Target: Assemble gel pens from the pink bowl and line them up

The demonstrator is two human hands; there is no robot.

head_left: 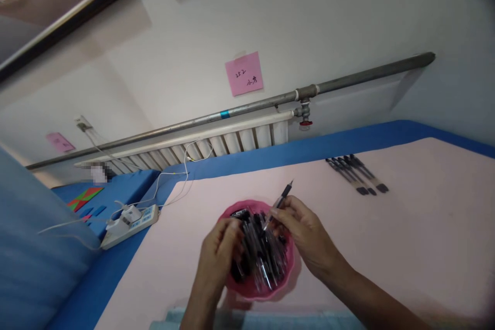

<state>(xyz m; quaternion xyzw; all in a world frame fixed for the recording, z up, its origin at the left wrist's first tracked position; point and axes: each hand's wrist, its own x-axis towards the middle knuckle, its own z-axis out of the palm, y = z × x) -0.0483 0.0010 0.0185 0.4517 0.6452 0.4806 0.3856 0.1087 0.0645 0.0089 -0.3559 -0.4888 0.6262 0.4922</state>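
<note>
Pen (285,192) pinched in right grip (301,227), tilted above pink bowl (250,294) of loose pens (257,250). Left grip (220,245) curled over bowl's left side; whether anything is held can't be told. Pen could be dropped if pinch is loosened, or snagged on crowded pens.

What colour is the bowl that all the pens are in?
The bowl is pink; it shows best in the head view.

On the wall (328,20) over there, a handwritten pink note (244,73) hangs just above a grey pipe (178,127), with a white radiator (247,140) and red-handled valve (305,112) below it. Off left, white plugs (131,213) sit in a power strip (149,216) near a blue curtain (31,232).
</note>
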